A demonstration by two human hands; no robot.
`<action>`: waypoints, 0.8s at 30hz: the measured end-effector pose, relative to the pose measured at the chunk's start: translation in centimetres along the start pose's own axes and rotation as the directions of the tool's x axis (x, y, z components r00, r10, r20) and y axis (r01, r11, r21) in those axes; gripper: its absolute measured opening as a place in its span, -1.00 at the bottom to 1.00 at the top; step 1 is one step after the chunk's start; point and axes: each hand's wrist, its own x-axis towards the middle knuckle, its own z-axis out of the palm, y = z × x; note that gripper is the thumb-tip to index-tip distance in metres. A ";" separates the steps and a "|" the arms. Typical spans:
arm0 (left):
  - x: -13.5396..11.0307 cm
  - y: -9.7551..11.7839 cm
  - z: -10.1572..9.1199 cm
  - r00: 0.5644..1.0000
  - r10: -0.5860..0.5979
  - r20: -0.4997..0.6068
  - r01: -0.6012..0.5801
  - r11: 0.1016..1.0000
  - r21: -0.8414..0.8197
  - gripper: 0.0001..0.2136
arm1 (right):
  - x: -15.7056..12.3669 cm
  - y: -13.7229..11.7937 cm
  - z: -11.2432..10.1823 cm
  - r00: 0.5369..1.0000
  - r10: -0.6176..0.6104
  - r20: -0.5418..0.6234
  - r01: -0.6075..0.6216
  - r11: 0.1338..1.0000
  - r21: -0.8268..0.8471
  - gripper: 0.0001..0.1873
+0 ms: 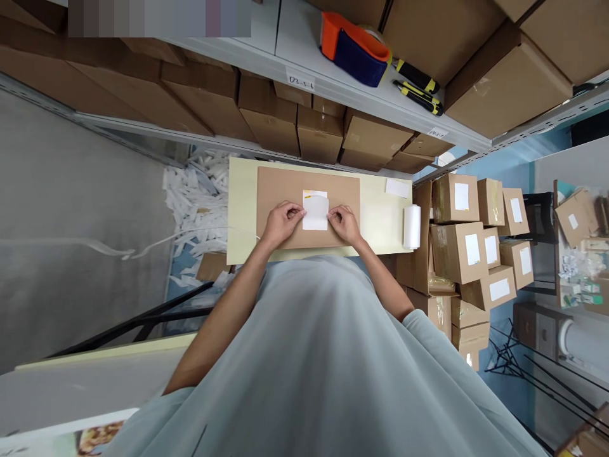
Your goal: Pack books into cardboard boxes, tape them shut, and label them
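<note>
A small white paper label (316, 219) with a yellow mark near its top lies over a flat brown cardboard sheet (280, 184). Its upper part seems lifted or curled, with a paler layer showing behind. My left hand (284, 223) is closed in a pinch at the label's left edge. On the opposite side, my right hand (346, 225) pinches the right edge, thumb and forefinger together. The cardboard rests on a cream-coloured table (242, 209); whether it is a box top or a loose sheet I cannot tell.
A white roll (412, 226) and a paper slip (398, 188) are at the table's right end. Shelves with boxes (321, 130), a tape dispenser (356, 51) and cutters (419, 95) stand behind. Labelled cartons (464, 251) are stacked right; paper scraps (204, 197) pile left.
</note>
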 end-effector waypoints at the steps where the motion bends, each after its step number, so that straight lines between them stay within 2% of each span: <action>1: 0.0 0.0 0.0 1.000 0.007 0.000 -0.007 1.000 0.007 -0.76 | -0.1 0.0 0.1 1.000 0.000 -0.005 0.000 1.000 -0.008 -0.87; 8: -0.3 0.1 0.2 1.000 0.024 -0.019 -0.023 0.996 0.082 -0.82 | -0.2 -0.4 1.4 0.996 0.014 -0.083 -0.024 0.993 -0.119 -0.85; 17: 0.0 -0.2 1.7 0.993 0.058 -0.105 -0.029 0.966 0.259 -0.89 | -0.2 -0.5 2.5 0.993 -0.004 -0.119 -0.024 0.974 -0.224 -0.81; 20: 0.0 -0.4 2.1 0.992 0.073 -0.101 -0.042 0.959 0.282 -0.89 | -0.2 -0.6 2.7 0.992 0.018 -0.127 -0.047 0.973 -0.228 -0.82; 24: -0.2 -0.7 2.6 0.988 0.104 -0.117 -0.062 0.946 0.320 -0.85 | -0.1 -0.3 2.7 0.979 0.041 -0.198 -0.078 0.980 -0.181 -0.84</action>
